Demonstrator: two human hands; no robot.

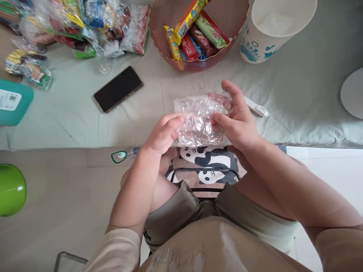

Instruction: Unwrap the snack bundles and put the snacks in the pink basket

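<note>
Just on your side of the snack basket (198, 65), you hold a crinkled clear plastic bag (195, 121) in both hands: left hand (163, 134) pinching its left edge, right hand (236, 117) clasping its right.

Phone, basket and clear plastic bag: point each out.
phone (118, 89), head view, middle of dark screen.
basket (161, 17), head view, bare inner left wall.
clear plastic bag (197, 111), head view, crinkled middle.
</note>
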